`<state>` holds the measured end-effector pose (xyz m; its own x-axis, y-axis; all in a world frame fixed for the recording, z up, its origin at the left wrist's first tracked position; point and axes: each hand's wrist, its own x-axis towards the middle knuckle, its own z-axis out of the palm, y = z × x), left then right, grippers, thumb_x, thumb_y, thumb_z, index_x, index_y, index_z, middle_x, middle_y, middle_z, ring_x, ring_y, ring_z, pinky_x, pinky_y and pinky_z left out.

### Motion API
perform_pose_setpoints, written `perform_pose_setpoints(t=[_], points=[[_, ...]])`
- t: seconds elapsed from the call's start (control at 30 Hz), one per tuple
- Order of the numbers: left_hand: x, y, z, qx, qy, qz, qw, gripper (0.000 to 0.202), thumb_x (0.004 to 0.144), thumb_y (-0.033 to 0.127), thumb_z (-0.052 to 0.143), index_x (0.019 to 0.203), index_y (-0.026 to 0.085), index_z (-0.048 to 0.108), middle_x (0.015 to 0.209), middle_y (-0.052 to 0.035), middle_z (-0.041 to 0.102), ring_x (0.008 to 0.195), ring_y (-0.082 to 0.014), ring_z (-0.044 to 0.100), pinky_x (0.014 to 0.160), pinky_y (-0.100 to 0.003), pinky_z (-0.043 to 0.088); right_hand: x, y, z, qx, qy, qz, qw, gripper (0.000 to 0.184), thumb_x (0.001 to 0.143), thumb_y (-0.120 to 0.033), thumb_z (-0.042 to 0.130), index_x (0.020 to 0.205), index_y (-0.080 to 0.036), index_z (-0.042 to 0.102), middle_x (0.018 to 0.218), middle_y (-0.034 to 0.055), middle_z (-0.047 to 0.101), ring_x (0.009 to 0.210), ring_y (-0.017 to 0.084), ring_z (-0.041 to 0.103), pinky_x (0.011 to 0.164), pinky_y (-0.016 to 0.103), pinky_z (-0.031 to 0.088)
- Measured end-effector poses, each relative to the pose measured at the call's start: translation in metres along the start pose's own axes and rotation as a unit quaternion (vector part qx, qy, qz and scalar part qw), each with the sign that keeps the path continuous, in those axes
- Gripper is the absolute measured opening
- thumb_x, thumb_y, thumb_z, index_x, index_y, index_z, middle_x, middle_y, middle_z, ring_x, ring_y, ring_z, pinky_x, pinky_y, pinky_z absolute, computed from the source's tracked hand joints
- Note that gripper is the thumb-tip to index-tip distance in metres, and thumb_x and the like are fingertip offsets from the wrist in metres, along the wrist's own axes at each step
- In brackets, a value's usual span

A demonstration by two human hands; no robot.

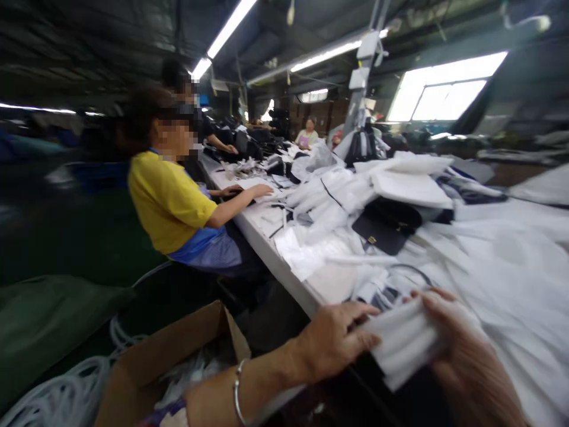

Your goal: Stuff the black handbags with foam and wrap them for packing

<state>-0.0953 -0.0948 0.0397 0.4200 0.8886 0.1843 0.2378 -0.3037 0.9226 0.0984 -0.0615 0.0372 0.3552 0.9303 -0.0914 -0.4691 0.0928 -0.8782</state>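
Between my two hands, at the near edge of the table, is a bundle of white wrapping, folded in long ridges [404, 341]; motion blurs it and I cannot tell what is inside. My left hand [331, 341], with a silver bangle on the wrist, pinches its left end between thumb and fingers. Around the right end my right hand [466, 350] is wrapped, thumb on top. Just beyond the bundle lie loose white sheets and a thin dark strap [411, 270]. Farther back a black handbag [386, 228] with a gold clasp rests among the white wrapping.
White wrapping is heaped over the long table [284, 276]. An open cardboard box [173, 338] with clear plastic stands below left, beside coiled white tubing [66, 394]. A co-worker in a yellow shirt [166, 201] sits at the table's left side; other people are farther back.
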Motion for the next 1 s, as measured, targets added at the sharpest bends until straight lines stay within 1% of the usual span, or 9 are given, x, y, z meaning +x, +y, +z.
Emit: perform_pose_setpoints(t=[0.03,0.1,0.17,0.23,0.37,0.47,0.63,0.83,1.0], points=[[0.004,0.003,-0.001,-0.002,-0.005,-0.014,1.000,0.041,0.088,0.037,0.061,0.126,0.020,0.063,0.107,-0.0044,0.072,0.086,-0.0171,0.066,0.080,-0.026,0.051,0.001,-0.009,0.003,0.024,0.036,0.015,0.999,0.048,0.047,-0.023,0.088,0.090,-0.021,0.066,0.077,0.0007,0.069,0.062,0.017,0.066,0.050,0.024,0.058],[0.013,0.007,-0.001,-0.005,-0.018,-0.025,1.000,0.037,0.088,0.036,0.062,0.121,0.020,0.066,0.099,-0.0029,0.072,0.075,-0.0139,0.064,0.072,-0.024,0.051,0.004,-0.022,0.005,0.067,0.068,0.016,0.995,0.047,0.046,-0.019,0.087,0.088,-0.021,0.065,0.077,0.0000,0.069,0.066,0.016,0.066,0.057,0.023,0.059],[0.018,0.010,0.000,0.004,-0.026,-0.007,1.000,0.036,0.085,0.035,0.066,0.118,0.021,0.067,0.097,-0.0020,0.072,0.077,-0.0139,0.064,0.072,-0.023,0.051,0.007,-0.029,0.001,0.098,0.088,0.009,0.991,0.045,0.047,-0.015,0.085,0.086,-0.020,0.064,0.076,0.0005,0.069,0.068,0.015,0.066,0.061,0.023,0.060],[0.021,0.011,0.003,0.026,-0.023,0.027,0.999,0.034,0.084,0.033,0.068,0.116,0.022,0.068,0.099,-0.0013,0.072,0.085,-0.0152,0.065,0.077,-0.023,0.052,0.009,-0.033,-0.004,0.114,0.104,0.008,0.988,0.041,0.049,-0.012,0.082,0.085,-0.019,0.064,0.075,0.0013,0.068,0.067,0.015,0.066,0.061,0.023,0.060],[0.023,0.009,0.012,0.116,0.016,0.122,0.986,0.028,0.087,0.025,0.064,0.114,0.017,0.067,0.103,-0.0043,0.072,0.093,-0.0167,0.067,0.088,-0.026,0.052,0.011,-0.037,-0.013,0.131,0.099,0.005,0.986,0.035,0.053,-0.010,0.078,0.083,-0.018,0.062,0.073,0.0003,0.066,0.065,0.013,0.065,0.061,0.022,0.059],[0.027,0.005,0.019,0.189,0.041,0.176,0.965,0.025,0.092,0.026,0.058,0.113,0.016,0.065,0.102,-0.0067,0.072,0.093,-0.0170,0.068,0.088,-0.028,0.054,0.011,-0.041,-0.014,0.129,0.124,-0.005,0.984,0.032,0.057,-0.010,0.077,0.085,-0.018,0.062,0.075,0.0000,0.066,0.067,0.013,0.065,0.064,0.022,0.059],[0.033,0.005,0.026,0.244,0.051,0.193,0.949,0.020,0.094,0.027,0.055,0.108,0.016,0.065,0.097,-0.0053,0.072,0.087,-0.0155,0.068,0.080,-0.025,0.055,0.007,-0.046,-0.014,0.111,0.135,-0.050,0.983,0.033,0.058,-0.012,0.077,0.087,-0.019,0.062,0.077,-0.0009,0.066,0.070,0.014,0.066,0.066,0.025,0.060],[0.040,0.002,0.030,0.316,0.072,0.195,0.926,0.016,0.094,0.024,0.052,0.102,0.016,0.064,0.091,-0.0047,0.072,0.082,-0.0168,0.069,0.074,-0.025,0.055,0.011,-0.041,-0.018,0.124,0.136,-0.047,0.982,0.040,0.054,-0.014,0.081,0.089,-0.020,0.062,0.076,-0.0016,0.067,0.070,0.014,0.067,0.066,0.025,0.060],[0.044,0.001,0.034,0.332,0.109,0.238,0.906,0.019,0.092,0.018,0.046,0.091,0.018,0.065,0.078,-0.0017,0.069,0.072,-0.0155,0.068,0.065,-0.022,0.051,0.003,-0.041,-0.018,0.135,0.122,-0.082,0.980,0.048,0.053,-0.021,0.085,0.093,-0.020,0.059,0.073,-0.0044,0.066,0.066,0.013,0.065,0.062,0.023,0.057]])
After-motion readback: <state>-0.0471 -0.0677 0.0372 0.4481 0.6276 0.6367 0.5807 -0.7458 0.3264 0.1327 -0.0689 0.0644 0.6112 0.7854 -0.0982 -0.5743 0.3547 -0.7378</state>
